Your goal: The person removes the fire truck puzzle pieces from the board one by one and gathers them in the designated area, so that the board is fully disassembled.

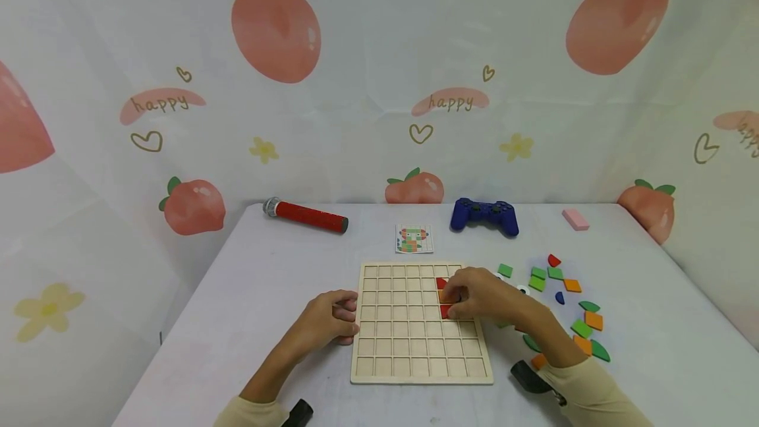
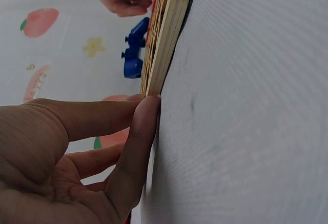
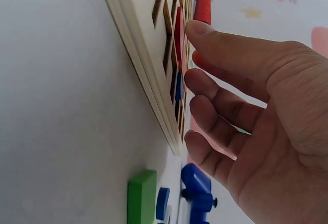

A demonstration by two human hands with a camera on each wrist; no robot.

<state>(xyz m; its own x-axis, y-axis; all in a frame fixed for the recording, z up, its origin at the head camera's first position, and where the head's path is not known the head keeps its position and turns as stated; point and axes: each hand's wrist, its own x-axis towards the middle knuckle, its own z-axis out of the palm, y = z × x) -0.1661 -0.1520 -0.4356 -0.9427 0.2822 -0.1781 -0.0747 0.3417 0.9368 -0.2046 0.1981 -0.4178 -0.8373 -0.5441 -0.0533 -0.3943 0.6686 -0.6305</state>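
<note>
A square wooden grid board (image 1: 403, 346) lies flat on the table between the two hands. My left hand (image 1: 326, 318) is at its left side, thumb and a finger pinching the board's edge in the left wrist view. Over the board's right columns bends my right hand (image 1: 483, 292), its thumb tip at a red piece (image 3: 179, 34) set in the grid. In the head view an orange piece (image 1: 445, 296) lies by its index finger, between two red pieces. A blue piece (image 3: 179, 85) sits in a cell beneath the other fingers in the right wrist view.
Several loose green, orange, red and blue pieces are scattered right of the board, such as a green piece (image 1: 582, 329). Behind it lie a printed pattern card (image 1: 414, 239), a blue game controller (image 1: 484, 216), a red microphone (image 1: 308, 215) and a pink block (image 1: 576, 219).
</note>
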